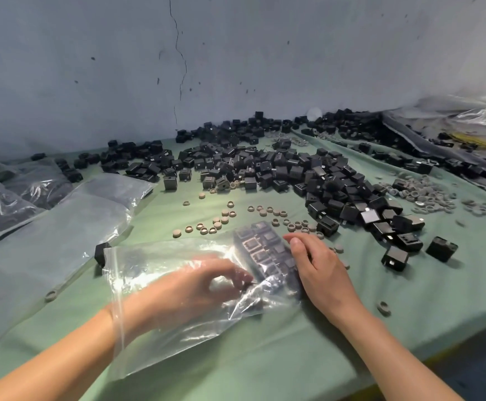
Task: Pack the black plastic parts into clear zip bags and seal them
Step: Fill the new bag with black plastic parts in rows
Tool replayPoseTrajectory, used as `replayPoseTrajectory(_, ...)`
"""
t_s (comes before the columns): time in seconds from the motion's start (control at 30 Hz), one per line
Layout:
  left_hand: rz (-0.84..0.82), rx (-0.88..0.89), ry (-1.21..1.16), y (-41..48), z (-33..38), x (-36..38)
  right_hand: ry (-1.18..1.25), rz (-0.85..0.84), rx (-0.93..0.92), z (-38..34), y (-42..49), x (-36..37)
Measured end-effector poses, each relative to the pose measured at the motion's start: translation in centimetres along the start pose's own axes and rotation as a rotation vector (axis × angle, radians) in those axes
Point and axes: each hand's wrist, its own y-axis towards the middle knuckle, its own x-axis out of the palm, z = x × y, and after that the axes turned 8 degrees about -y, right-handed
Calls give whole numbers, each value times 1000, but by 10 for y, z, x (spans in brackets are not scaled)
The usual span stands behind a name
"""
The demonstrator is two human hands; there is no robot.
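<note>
Clear zip bag [155, 264] lies flat on the green cloth [264, 363] covering the desk, near the front edge, with its mouth pointing left.

Left hand [195, 287] is inside the bag, in past the wrist. Its fingers curl toward a packed block of black plastic parts [264, 250] at the bag's far right end. Plastic blurs the fingertips, so I cannot tell if they pinch a part or only touch it.

Right hand [319, 264] is outside the bag with fingers straight and together. It lies flat against the right side of the packed block, pressing through the plastic and holding nothing. The parts in the bag sit in neat rows, touching each other.

One single black part [101, 253] sits just beside the bag's zip corner on the left.

A big loose pile of black parts [293, 172] spreads across the middle and back of the desk up to the wall [236, 53], with a few strays near the right hand. Small round tan caps [224, 215] are scattered between the pile and the bag. Grey rings [426, 195] are heaped at the right, beyond the pile.

A stack of empty zip bags [62, 227] lies at the left. Further left are more plastic bags [4, 204] with dark contents. Crumpled clear plastic [481, 111] sits in the far right corner.
</note>
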Motion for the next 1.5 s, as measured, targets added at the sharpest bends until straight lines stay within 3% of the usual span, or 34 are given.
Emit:
replayPoseTrajectory(0.3, -27, 68, -149, 23, -20, 21, 15, 13, 25, 2, -1, 2)
replayPoseTrajectory(0.53, -65, 84, -111, 44, -2, 25, 9, 19, 23, 1, -2, 0)
replayPoseTrajectory(0.67, -111, 28, 33, 54, 6, 24, 5, 26, 29, 2, -4, 0)
replayPoseTrajectory(0.87, -31, -20, 19, 47, 23, 29, -20, 31, -1, 1, -2, -1)
replayPoseTrajectory(1.07, 163, 66, 67, 15, 10, 16, -24, 27, 13, -1, -5, -2)
replayPoseTrajectory(1.17, 342, 154, 26, -9, -12, -14, -10, 16, 65, -2, -6, -3)
replayPoseTrajectory(1.27, 478, -6, -103, -46, -35, -43, -11, 6, 86, -5, -6, -5)
replayPoseTrajectory(1.37, 638, -80, -392, -75, -51, -55, -41, -4, 88, -10, -5, -6)
replayPoseTrajectory(1.5, 1088, -234, -492, -93, -66, -59, -77, -8, 65, -12, -7, -7)
